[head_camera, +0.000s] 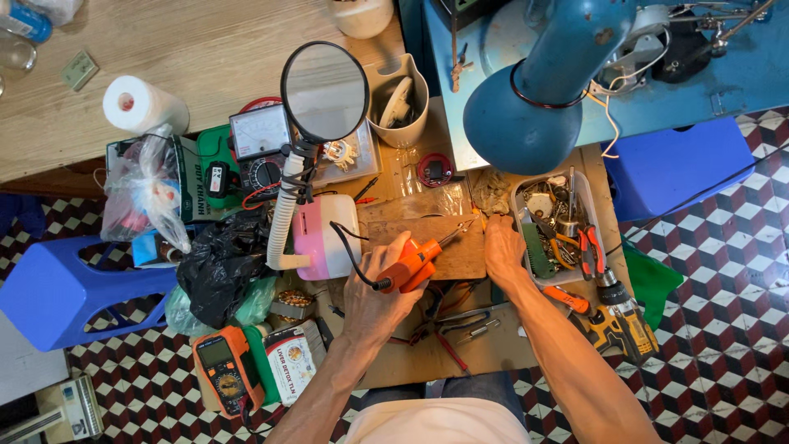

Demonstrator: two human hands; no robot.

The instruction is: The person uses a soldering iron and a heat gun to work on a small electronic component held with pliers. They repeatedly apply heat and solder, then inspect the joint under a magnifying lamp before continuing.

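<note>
I look down on a cluttered surface [427, 362]. My left hand [382, 284] is wrapped around an orange soldering gun [415, 263], its tip pointing right over a wooden board [436, 242]. My right hand [503, 251] lies flat on the board's right edge, fingers extended, pinching something small I cannot make out. Just right of it sits a clear tray [588, 197] of tools. A multimeter [226, 370] lies at lower left; a round magnifier [325, 90] stands above.

Two hands [386, 288] [503, 251], two blue stools [57, 288] [674, 164], one soldering gun [415, 261].
</note>
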